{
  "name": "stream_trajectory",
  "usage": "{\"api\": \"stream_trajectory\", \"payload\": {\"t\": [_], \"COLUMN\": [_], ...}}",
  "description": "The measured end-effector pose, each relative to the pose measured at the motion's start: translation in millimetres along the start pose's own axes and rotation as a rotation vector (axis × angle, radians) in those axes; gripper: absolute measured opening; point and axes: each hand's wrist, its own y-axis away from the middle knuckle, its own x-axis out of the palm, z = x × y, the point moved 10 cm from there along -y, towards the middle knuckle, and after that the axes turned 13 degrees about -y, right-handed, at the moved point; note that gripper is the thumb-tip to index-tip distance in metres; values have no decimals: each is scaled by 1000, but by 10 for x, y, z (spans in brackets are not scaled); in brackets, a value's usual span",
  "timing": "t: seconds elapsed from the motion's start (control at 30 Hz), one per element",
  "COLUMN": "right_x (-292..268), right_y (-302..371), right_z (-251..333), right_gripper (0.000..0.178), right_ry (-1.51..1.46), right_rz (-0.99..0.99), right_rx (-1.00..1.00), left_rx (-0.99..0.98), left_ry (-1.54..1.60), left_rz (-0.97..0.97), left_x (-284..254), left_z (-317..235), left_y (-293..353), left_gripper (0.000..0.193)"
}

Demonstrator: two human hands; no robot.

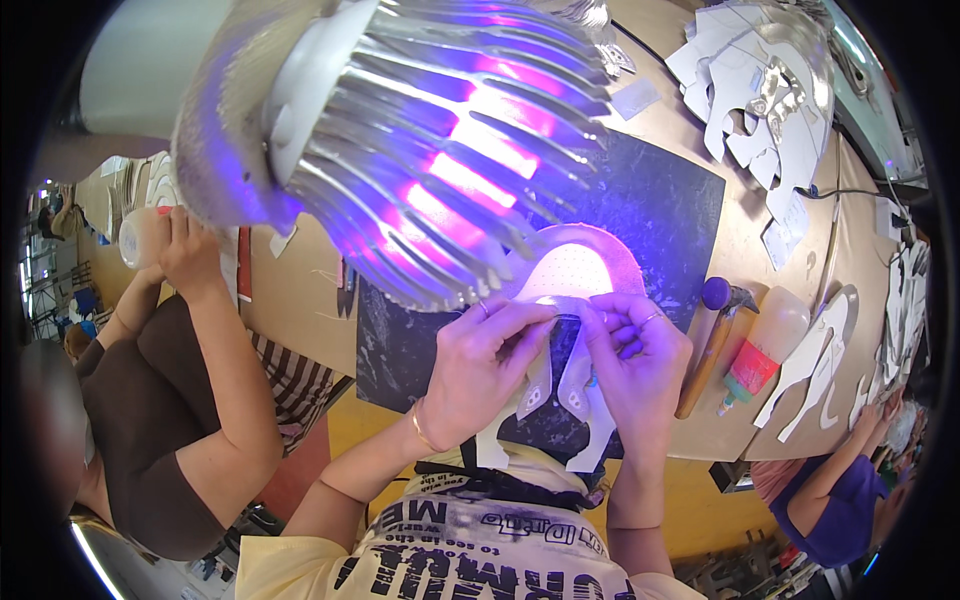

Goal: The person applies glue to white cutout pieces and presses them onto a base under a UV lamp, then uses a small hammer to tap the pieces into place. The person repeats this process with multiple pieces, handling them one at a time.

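Observation:
On a dark mat [660, 220], under a bright violet light, lies a shoe upper [572, 272] with a pale perforated toe and a pinkish rim. My left hand [485, 365] pinches its inner edge between thumb and fingers. From the other side my right hand [637, 345] pinches the same edge, its thumb close to the left one. Two narrow flaps with small holes hang below my fingers toward me, with white strips beyond them. The fingertips partly cover the pinched edge, so its exact fold cannot be made out.
A large finned lamp [440, 160] overhangs the mat at upper left. To the right lie a hammer [705, 365], a squeeze bottle [780, 330] and white cut pieces [820, 350]. More pieces [745, 90] are piled far right. A co-worker's hand [190, 255] holds a whitish container [140, 240] at left.

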Motion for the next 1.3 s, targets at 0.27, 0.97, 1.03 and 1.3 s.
{"api": "stream_trajectory", "payload": {"t": [0.27,0.97,1.03,1.3], "right_x": [8,9,-15,39], "right_y": [-8,-40,-68,-163], "right_z": [-2,-42,-62,373], "right_gripper": [12,15,17,20], "right_ry": [-2,52,85,385], "right_rz": [16,12,48,108], "right_rx": [-10,-43,17,-162], "left_rx": [43,165,164,197], "left_ry": [-62,-261,-250,-235], "left_rz": [3,27,8,-13], "left_x": [16,122,114,123], "left_z": [-40,-237,-232,-232], "left_y": [-12,33,29,52], "left_gripper": [20,37,38,33]}}
